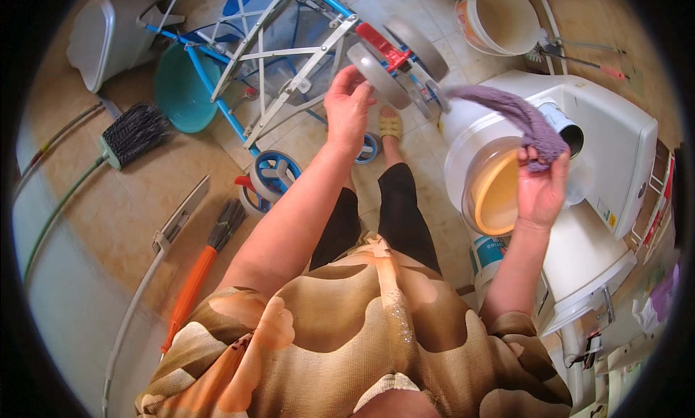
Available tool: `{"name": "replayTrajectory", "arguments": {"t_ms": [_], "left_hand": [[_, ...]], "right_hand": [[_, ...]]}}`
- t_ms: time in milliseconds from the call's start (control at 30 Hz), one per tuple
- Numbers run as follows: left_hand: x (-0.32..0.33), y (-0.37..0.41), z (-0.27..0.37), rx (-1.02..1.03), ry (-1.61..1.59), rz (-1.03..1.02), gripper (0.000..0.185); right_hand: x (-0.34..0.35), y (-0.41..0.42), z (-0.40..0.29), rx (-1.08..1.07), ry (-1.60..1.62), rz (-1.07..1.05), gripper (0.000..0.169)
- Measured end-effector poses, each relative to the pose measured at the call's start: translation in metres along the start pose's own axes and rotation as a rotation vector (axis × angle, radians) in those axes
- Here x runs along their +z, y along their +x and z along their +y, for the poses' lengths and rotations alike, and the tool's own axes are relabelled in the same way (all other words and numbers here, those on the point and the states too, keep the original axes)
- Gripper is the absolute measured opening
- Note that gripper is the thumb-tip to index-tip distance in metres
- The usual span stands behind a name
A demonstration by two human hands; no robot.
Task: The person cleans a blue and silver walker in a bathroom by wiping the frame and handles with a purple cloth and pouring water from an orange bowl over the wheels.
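Observation:
A folding cart with a blue and silver metal frame [290, 87] is tilted before me. My left hand [347, 111] has its fingers bent at the rim of one grey wheel [378, 76]; whether they grip it is partly hidden. Beside that wheel are a red bracket [383, 43] and a second grey wheel [415, 49]. My right hand [543, 192] holds a bunched purple cloth [510, 108], whose free end stretches left toward the wheels. Just left of this hand, an orange-yellow basin [497, 192] leans in a clear one.
At right stands a white toilet [597, 130] with a dark-ended can [564, 127] on it. A white bucket [505, 21] is at upper right. At left are a teal basin [182, 92], a broom [133, 135], an orange-handled brush [193, 282] and a white bin [103, 43].

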State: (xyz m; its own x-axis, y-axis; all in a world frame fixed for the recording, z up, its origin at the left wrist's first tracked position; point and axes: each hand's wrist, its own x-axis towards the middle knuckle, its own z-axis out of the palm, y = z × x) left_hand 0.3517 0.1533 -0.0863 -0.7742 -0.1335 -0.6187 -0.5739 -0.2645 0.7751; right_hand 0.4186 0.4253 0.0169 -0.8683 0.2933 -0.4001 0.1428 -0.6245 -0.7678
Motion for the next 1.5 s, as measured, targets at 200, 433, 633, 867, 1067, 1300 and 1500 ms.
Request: {"name": "replayTrajectory", "arguments": {"t_ms": [200,433,633,867,1067,1300,1500], "left_hand": [[-0.012,0.009,0.003,-0.070,-0.019,-0.047,0.026],[-0.002,0.013,0.006,-0.123,-0.054,-0.105,0.020],[-0.010,0.012,0.001,-0.216,-0.134,-0.193,0.019],[-0.018,0.012,-0.006,-0.385,-0.391,-0.288,0.021],[-0.015,0.016,-0.010,-0.427,-0.502,-0.040,0.011],[-0.039,-0.011,-0.040,-0.426,-0.060,-0.037,0.011],[-0.062,-0.021,-0.052,-0.439,-0.021,-0.038,0.012]], "right_hand": [[0.038,0.014,0.036,0.115,-0.243,-0.046,0.023],[0.091,0.041,0.121,-0.129,-0.680,-0.118,0.024],[0.118,0.056,0.143,-0.206,-1.073,-0.278,0.036],[0.131,0.051,0.119,0.012,-1.477,-0.362,0.044],[0.103,0.050,0.131,-0.283,-1.214,-0.301,0.030],[0.089,0.052,0.123,-0.332,-1.483,0.019,0.034],[0.096,0.047,0.118,-0.622,-1.331,-0.039,0.036]]}}
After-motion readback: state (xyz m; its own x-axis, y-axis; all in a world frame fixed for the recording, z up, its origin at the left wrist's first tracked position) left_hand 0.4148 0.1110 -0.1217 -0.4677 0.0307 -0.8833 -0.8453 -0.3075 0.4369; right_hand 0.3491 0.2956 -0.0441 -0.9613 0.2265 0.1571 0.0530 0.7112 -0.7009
